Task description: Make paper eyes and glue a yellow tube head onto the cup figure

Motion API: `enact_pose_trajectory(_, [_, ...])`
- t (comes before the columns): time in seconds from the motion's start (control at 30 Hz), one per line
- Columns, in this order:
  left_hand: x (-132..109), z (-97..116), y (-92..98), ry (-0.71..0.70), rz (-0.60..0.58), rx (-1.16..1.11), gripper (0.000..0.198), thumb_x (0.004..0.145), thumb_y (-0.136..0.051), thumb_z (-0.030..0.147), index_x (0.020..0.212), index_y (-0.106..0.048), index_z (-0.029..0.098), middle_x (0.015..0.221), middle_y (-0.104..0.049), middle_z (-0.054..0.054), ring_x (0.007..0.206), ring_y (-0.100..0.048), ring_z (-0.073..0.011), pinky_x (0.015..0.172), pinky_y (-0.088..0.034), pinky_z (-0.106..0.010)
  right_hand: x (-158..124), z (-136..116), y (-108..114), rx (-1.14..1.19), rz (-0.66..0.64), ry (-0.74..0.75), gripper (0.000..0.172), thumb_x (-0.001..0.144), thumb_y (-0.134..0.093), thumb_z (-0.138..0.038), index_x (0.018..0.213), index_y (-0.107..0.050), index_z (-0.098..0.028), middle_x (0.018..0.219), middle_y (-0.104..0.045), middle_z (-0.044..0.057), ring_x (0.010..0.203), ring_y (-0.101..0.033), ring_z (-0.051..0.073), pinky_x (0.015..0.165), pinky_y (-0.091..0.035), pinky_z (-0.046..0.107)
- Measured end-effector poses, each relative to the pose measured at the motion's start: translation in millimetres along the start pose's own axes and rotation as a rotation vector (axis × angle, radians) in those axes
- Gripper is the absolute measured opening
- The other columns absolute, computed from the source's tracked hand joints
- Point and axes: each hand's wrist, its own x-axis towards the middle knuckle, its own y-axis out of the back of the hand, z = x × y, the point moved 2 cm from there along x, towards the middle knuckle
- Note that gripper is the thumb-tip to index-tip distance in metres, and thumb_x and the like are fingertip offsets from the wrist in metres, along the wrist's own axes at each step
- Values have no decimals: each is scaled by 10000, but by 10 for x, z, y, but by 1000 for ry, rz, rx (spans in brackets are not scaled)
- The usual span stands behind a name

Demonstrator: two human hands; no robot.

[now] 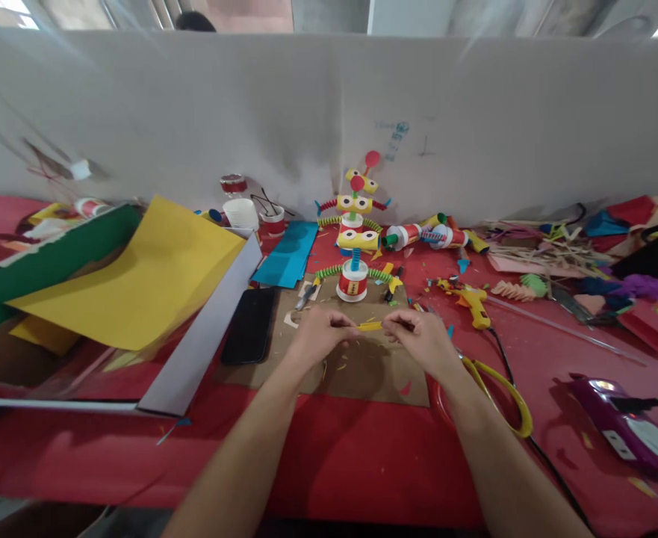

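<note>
A yellow strip (370,326) is bridging both hands above a cardboard sheet (370,381); the left hand (324,334) is pinching its nine-o'clock end, the right hand (417,336) its three-o'clock end, each grip narrow, probably for control; the cardboard sheet (strewn with scraps) is presumably shielding the red bench (373,463); near twelve o'clock a cup figure (352,284) is standing; at three a glue gun (477,306) is lying, likely for easy reach.

We've got a papery yellow strip (370,326), matt brown cardboard (373,377), glossy black phone (249,326) and plastic glue gun (477,306).
</note>
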Motion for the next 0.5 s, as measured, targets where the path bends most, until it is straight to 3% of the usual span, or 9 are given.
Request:
enact_pose_trajectory(0.13, [37, -70, -1, -14, -10, 53, 134, 705, -587, 242, 693, -700, 170, 585, -656, -8, 519, -577, -119, 560, -407, -240, 27, 59, 35, -106, 51, -19, 186, 780, -536, -327, 713, -669, -215, 637, -676, 16, 625, -633, 188, 589, -461, 283])
enact_pose_trajectory(0.23, [58, -104, 71, 0, 123, 174, 113, 695, -580, 195, 666, -689, 191, 589, -657, -5, 553, -586, -134, 580, -402, -253, 48, 119, 78, -130, 100, -70, 205, 784, -509, -318, 687, -658, -216, 606, -670, 18, 587, -632, 189, 577, -458, 285])
enact_pose_trajectory(0.37, [57, -74, 118, -47, 253, 208, 134, 728, -570, 222, 677, -692, 200, 662, -683, -15, 650, -599, -151, 617, -395, -258, 87, 182, 60, -284, 48, -39, 249, 811, -460, -257, 674, -666, -222, 598, -668, 25, 592, -627, 192, 563, -447, 280])
enact_pose_trajectory(0.5, [24, -30, 78, -95, 385, 107, 182, 774, -540, 270, 812, -699, 190, 754, -703, -25, 679, -595, -145, 650, -416, -256, 44, 153, -8, -552, 88, 19, 225, 813, -488, -214, 810, -712, -235, 797, -702, 60, 735, -642, 201, 612, -441, 281])
